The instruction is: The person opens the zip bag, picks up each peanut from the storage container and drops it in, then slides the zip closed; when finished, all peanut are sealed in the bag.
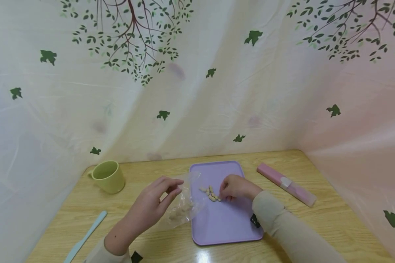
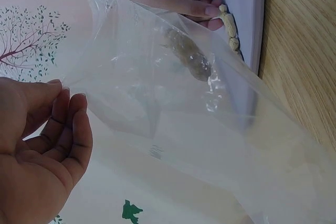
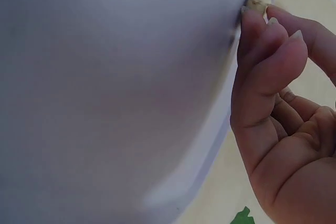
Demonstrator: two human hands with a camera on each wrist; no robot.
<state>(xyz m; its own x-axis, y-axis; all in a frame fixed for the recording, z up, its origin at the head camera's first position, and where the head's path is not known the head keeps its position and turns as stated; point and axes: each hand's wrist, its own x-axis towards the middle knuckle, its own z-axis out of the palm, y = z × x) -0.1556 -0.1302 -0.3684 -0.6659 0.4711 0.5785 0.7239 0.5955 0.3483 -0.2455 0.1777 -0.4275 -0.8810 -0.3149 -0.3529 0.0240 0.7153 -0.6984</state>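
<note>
My left hand (image 1: 153, 201) pinches the upper edge of a clear plastic bag (image 2: 157, 114) between thumb and fingertips. Inside the bag, peanuts in their shells (image 1: 176, 212) show low down in the head view, and one dark, shaded peanut (image 2: 188, 53) shows in the left wrist view. A purple tray (image 1: 224, 226) lies to the right, partly overlapped by the bag. On it sits a small cluster of unshelled peanuts (image 1: 211, 196). Over the tray, my right hand (image 1: 237, 186) has its thumb and fingertips around a peanut (image 3: 257, 2) at the cluster's right side.
A green mug (image 1: 108, 178) stands at the back left of the wooden table (image 1: 154, 244). Nearer on the left lies a light blue spatula-like utensil (image 1: 87, 235). Right of the tray is a long pink case (image 1: 286, 184). A printed curtain (image 1: 197, 91) hangs behind.
</note>
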